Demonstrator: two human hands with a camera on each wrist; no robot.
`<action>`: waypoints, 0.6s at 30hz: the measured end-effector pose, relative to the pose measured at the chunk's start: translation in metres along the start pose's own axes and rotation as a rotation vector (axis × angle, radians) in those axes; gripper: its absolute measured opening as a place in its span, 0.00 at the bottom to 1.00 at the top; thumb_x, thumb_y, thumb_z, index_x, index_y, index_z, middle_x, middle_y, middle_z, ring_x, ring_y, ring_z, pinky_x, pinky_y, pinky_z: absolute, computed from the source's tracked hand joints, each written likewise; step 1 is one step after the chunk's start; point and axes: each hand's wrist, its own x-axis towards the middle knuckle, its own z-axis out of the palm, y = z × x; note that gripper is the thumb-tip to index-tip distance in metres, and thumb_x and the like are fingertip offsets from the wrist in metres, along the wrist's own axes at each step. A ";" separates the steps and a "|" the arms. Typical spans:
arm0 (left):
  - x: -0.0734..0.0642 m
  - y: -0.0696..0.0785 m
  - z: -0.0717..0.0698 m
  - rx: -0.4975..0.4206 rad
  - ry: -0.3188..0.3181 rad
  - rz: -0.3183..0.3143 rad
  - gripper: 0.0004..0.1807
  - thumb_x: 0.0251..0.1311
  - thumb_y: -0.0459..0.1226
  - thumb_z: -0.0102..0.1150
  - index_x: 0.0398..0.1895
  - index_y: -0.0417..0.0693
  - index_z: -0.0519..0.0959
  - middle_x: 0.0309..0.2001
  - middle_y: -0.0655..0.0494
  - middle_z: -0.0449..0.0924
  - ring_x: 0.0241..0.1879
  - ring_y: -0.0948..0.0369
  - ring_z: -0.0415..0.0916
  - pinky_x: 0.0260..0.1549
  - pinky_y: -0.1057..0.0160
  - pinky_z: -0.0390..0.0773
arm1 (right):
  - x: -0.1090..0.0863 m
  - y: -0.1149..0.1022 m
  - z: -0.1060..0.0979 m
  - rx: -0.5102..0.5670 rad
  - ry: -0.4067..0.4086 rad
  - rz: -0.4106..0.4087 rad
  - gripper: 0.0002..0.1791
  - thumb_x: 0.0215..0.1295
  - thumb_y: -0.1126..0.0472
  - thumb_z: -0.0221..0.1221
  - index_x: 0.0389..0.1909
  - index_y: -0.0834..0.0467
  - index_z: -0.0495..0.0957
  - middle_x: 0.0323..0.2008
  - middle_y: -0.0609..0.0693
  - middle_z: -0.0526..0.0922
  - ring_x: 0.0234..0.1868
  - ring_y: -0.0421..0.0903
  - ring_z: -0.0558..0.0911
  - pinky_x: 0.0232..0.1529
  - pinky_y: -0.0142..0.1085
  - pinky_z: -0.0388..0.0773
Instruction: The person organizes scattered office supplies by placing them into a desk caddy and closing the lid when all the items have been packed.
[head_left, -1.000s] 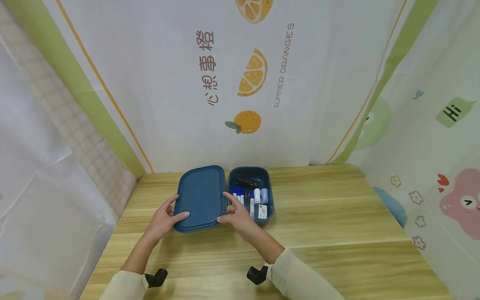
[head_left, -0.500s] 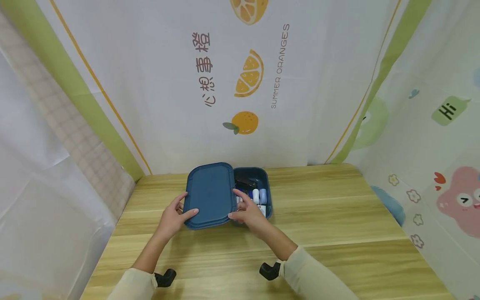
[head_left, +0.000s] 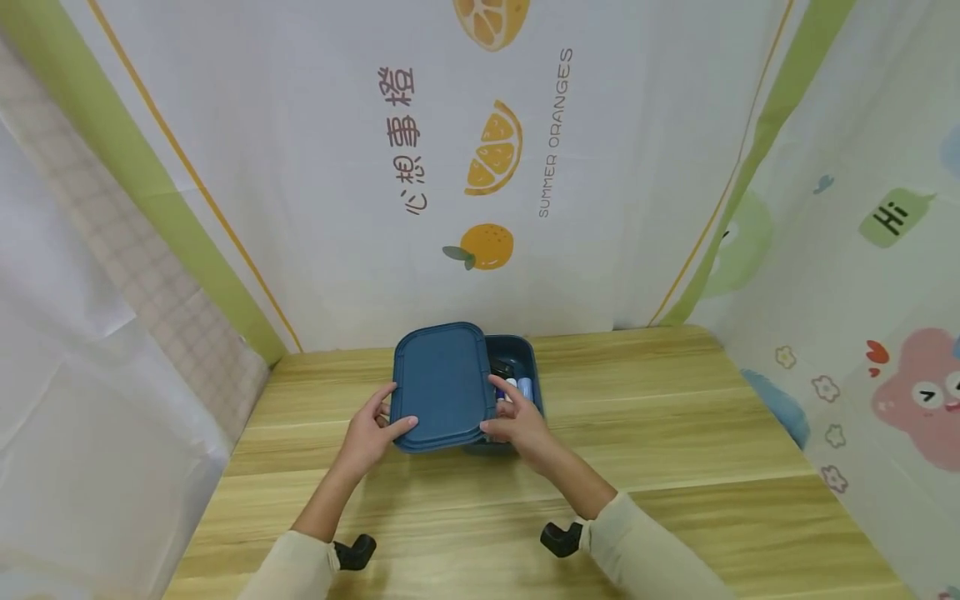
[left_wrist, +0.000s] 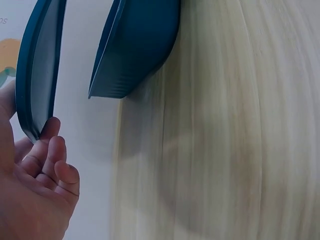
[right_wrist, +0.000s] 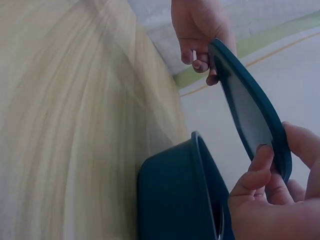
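Note:
A dark blue plastic lid (head_left: 441, 383) is held up between both hands, tilted and apart from the box below it. My left hand (head_left: 369, 429) grips its left edge, thumb on top and fingers curled underneath, as the left wrist view of the lid (left_wrist: 42, 70) shows. At the opposite edge my right hand (head_left: 519, 427) pinches the rim. Beneath and to the right stands the matching blue box (head_left: 531, 358), partly covered from above by the lid. Inside it a black item (head_left: 502, 368), a pale blue cylinder (head_left: 526, 388) and a white-topped one show; other contents are hidden.
The box stands near the back edge of the wooden table (head_left: 675, 433). A white printed curtain (head_left: 337, 250) hangs just behind that edge, and more cloth hangs at both sides. Black mounts (head_left: 561, 539) stick out from the sleeves at each wrist.
Both hands have carried the lid rightward and slightly up in the head view, from beside the box to partly over it. The lid now hides the markers and white carton seen earlier inside.

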 end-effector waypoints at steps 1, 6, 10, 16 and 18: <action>0.000 0.000 0.002 -0.003 0.003 0.004 0.42 0.58 0.40 0.69 0.73 0.45 0.60 0.40 0.46 0.74 0.30 0.57 0.68 0.27 0.64 0.71 | -0.001 0.001 -0.002 0.007 0.000 -0.005 0.43 0.59 0.74 0.62 0.74 0.52 0.58 0.23 0.47 0.64 0.23 0.43 0.66 0.27 0.34 0.64; 0.003 0.000 0.015 -0.063 0.014 0.012 0.41 0.57 0.38 0.70 0.73 0.44 0.61 0.39 0.45 0.74 0.28 0.58 0.66 0.25 0.65 0.70 | -0.006 0.006 -0.010 0.108 0.015 -0.022 0.42 0.60 0.76 0.60 0.74 0.54 0.57 0.23 0.46 0.61 0.20 0.41 0.61 0.24 0.33 0.60; 0.006 -0.002 0.023 -0.128 0.015 0.005 0.41 0.57 0.38 0.70 0.72 0.46 0.62 0.38 0.45 0.74 0.28 0.58 0.65 0.26 0.66 0.69 | -0.010 0.008 -0.014 0.213 0.029 -0.025 0.42 0.61 0.77 0.58 0.74 0.52 0.56 0.26 0.46 0.60 0.20 0.40 0.61 0.24 0.30 0.61; 0.009 -0.003 0.034 -0.178 0.012 0.010 0.40 0.57 0.37 0.69 0.72 0.46 0.63 0.37 0.46 0.75 0.29 0.58 0.66 0.27 0.66 0.69 | -0.013 0.009 -0.017 0.311 0.051 -0.053 0.41 0.64 0.78 0.56 0.74 0.52 0.56 0.28 0.45 0.60 0.20 0.39 0.63 0.23 0.29 0.61; 0.010 -0.002 0.037 -0.190 0.012 0.011 0.39 0.57 0.37 0.69 0.72 0.47 0.63 0.37 0.46 0.76 0.29 0.58 0.67 0.27 0.66 0.70 | -0.013 0.008 -0.018 0.339 0.053 -0.059 0.40 0.65 0.78 0.54 0.74 0.51 0.56 0.28 0.45 0.60 0.20 0.39 0.64 0.23 0.28 0.61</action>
